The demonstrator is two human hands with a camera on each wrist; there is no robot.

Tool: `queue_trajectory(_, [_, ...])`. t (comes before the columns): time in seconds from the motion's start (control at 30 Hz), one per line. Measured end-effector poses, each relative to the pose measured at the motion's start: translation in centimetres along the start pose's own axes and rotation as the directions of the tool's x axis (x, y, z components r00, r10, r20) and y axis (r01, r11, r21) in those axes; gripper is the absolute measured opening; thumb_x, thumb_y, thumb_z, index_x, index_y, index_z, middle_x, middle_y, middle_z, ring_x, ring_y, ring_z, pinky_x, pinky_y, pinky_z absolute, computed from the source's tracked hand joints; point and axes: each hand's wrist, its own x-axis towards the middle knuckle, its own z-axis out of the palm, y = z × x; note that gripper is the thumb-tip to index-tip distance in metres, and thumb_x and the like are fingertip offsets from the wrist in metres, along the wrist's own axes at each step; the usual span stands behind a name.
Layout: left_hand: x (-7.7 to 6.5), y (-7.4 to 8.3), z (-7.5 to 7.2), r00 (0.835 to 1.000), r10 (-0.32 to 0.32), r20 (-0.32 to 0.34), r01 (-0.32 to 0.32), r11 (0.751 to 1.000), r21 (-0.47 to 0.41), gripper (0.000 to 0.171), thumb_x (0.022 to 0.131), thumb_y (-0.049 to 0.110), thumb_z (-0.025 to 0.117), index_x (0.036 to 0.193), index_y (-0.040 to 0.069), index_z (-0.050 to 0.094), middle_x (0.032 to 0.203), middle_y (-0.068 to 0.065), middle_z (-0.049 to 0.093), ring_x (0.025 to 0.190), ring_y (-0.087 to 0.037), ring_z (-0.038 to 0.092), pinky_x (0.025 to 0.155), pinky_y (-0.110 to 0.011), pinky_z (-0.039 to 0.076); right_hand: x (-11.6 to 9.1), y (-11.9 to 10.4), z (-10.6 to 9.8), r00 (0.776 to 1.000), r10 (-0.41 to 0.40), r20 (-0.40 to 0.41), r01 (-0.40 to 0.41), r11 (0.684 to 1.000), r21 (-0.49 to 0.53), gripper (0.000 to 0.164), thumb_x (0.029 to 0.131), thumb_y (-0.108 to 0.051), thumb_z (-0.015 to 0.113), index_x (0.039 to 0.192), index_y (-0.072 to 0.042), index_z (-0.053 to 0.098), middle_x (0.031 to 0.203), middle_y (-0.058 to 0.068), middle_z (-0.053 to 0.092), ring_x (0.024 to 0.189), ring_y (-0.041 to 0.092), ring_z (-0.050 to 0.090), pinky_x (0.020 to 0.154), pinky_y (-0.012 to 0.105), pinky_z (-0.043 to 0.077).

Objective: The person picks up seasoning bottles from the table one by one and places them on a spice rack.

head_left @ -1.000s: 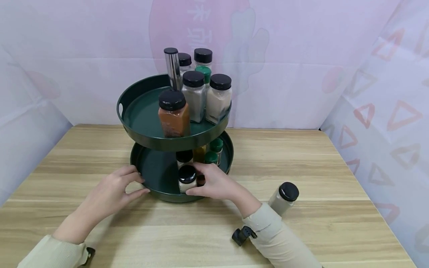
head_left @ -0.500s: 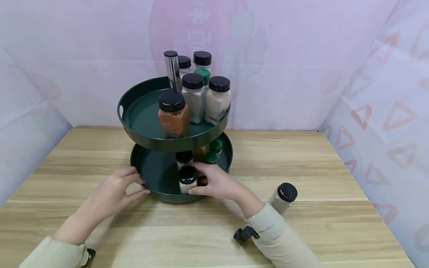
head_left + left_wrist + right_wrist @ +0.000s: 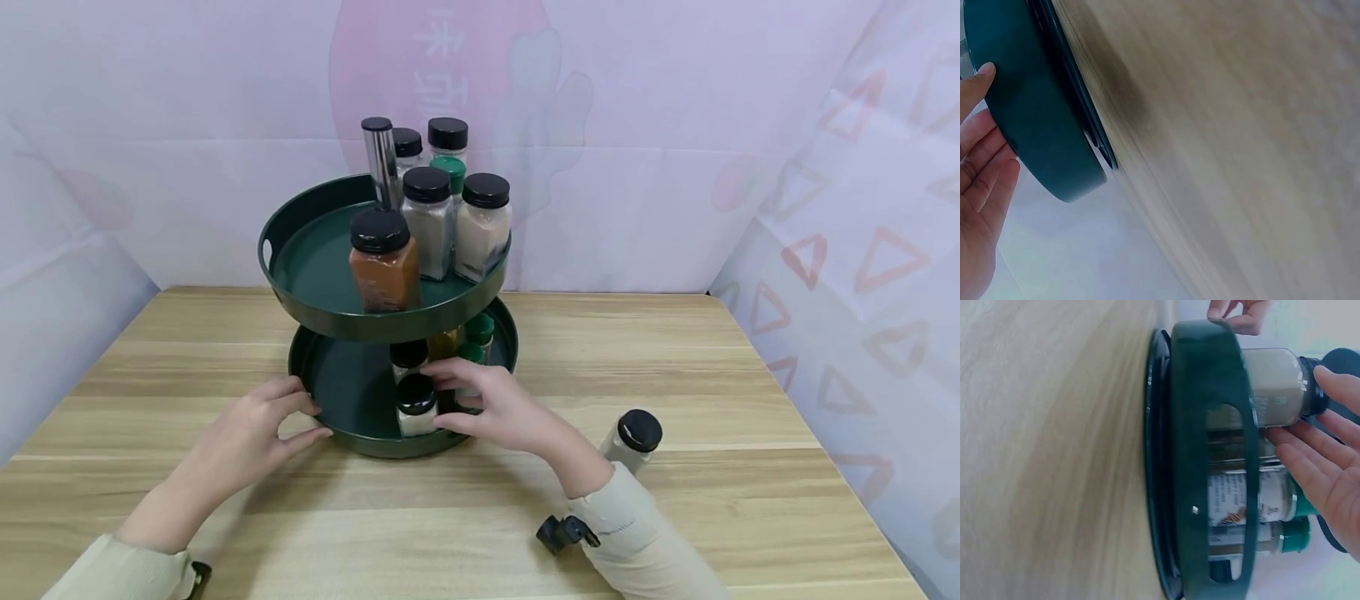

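A dark green two-tier turntable rack (image 3: 390,446) stands on the table. My left hand (image 3: 251,429) holds the lower tray's rim, thumb on its outer wall; some fingertips are hidden behind the wall in the left wrist view. On the lower tier, a black-capped spice jar (image 3: 416,408) with pale contents stands upright near the front edge. Beside that jar is my right hand (image 3: 510,408), its fingers loosely extended near the cap. In the right wrist view the thumb overlaps the cap (image 3: 1313,387); contact is unclear. Behind stand another black-capped jar (image 3: 408,354) and green-capped bottles (image 3: 1297,534).
The upper tier carries an orange-brown spice jar (image 3: 386,271), pale-filled jars (image 3: 482,233), a green-capped bottle (image 3: 448,171) and the metal centre post (image 3: 382,167). Another black-capped jar (image 3: 633,437) stands on the wooden table (image 3: 720,375), right of the rack, close to my right sleeve.
My right hand has eased to the right, and its thumb and fingers have loosened around the pale-filled jar, which stays on the lower tier. The left hand keeps its place on the rim.
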Motion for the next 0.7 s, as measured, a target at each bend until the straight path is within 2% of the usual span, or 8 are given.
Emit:
queue_trajectory(0.13, [-0.1,-0.1,0.0,1.000,-0.004,0.004,0.004,1.000,0.003,0.029,0.061,0.015,0.092,0.082,0.015,0.073,0.083,0.006,0.061,0.069,-0.009,0.061,0.064,-0.014,0.050,-0.9,-0.6,-0.7,0.999,-0.034,-0.025,0.035,0.999,0.010,0.051,0.091,-0.009,0.072,0.138,-0.005,0.053,0.139,0.012,0.059,0.125,0.029,0.060,0.100,0.046,0.053])
queue_trajectory(0.23, [-0.1,-0.1,0.0,1.000,0.008,-0.004,-0.008,1.000,-0.002,0.028,0.062,0.015,0.092,0.082,0.015,0.073,0.084,0.006,0.062,0.070,-0.010,0.061,0.065,-0.015,0.051,-1.8,-1.2,-1.4,0.998,-0.051,-0.048,0.051,0.999,-0.018,0.051,0.091,-0.011,0.072,0.137,-0.004,0.054,0.138,0.012,0.060,0.126,0.028,0.060,0.100,0.048,0.052])
queue_trajectory(0.43, [-0.1,-0.2,0.1,0.999,0.034,-0.027,-0.034,0.999,-0.008,0.026,0.064,0.015,0.091,0.083,0.016,0.073,0.085,0.006,0.063,0.071,-0.010,0.061,0.065,-0.015,0.051,-4.0,-2.0,-3.3,0.993,-0.052,-0.105,0.044,0.996,-0.078,0.050,0.090,-0.012,0.073,0.137,-0.007,0.056,0.138,0.010,0.060,0.128,0.022,0.059,0.102,0.048,0.052])
queue_trajectory(0.6, [-0.1,-0.2,0.1,1.000,0.023,-0.017,-0.023,1.000,-0.009,0.027,0.063,0.014,0.091,0.082,0.014,0.073,0.084,0.006,0.062,0.071,-0.010,0.062,0.066,-0.013,0.050,-5.8,-2.4,-4.8,0.987,-0.053,-0.154,0.037,0.994,-0.107,0.051,0.089,-0.007,0.073,0.137,-0.007,0.055,0.140,0.010,0.059,0.130,0.025,0.057,0.105,0.044,0.050])
queue_trajectory(0.7, [-0.1,-0.2,0.1,1.000,0.014,-0.006,-0.014,1.000,-0.002,0.027,0.062,0.014,0.091,0.082,0.014,0.073,0.084,0.006,0.062,0.071,-0.010,0.062,0.066,-0.015,0.050,-6.9,-2.5,-5.8,0.979,-0.066,-0.193,0.038,0.989,-0.142,0.050,0.089,-0.005,0.072,0.137,-0.007,0.056,0.140,0.011,0.059,0.130,0.027,0.057,0.104,0.045,0.051])
